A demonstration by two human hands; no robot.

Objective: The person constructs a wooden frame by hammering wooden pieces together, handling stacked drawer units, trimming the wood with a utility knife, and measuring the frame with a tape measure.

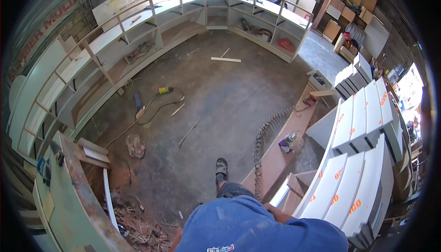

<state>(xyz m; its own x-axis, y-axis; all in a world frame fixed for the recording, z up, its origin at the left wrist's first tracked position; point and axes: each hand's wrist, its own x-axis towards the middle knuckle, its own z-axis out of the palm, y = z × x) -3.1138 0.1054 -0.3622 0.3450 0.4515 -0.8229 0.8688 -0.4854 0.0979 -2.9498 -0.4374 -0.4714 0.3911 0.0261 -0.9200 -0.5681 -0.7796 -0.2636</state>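
Observation:
Neither of my hands shows. My blue shirt (pixel 257 226) fills the lower edge. A strip of my right forearm (pixel 280 213) runs along the shirt's upper right side, and its hand is hidden. My sandalled foot (pixel 221 166) stands on the concrete floor (pixel 220 95). Closest to my right arm are a stack of white boards with orange marks (pixel 353 169) and a long brown plank (pixel 280 151) lying on the floor.
A coiled hose (pixel 264 137) lies along the plank. Curved white shelving (pixel 138 36) lines the left and far sides. A yellow power tool (pixel 164 90) with its cable, a plastic bag (pixel 135 145), wood strips (pixel 225 60) and scrap (pixel 138 224) litter the floor.

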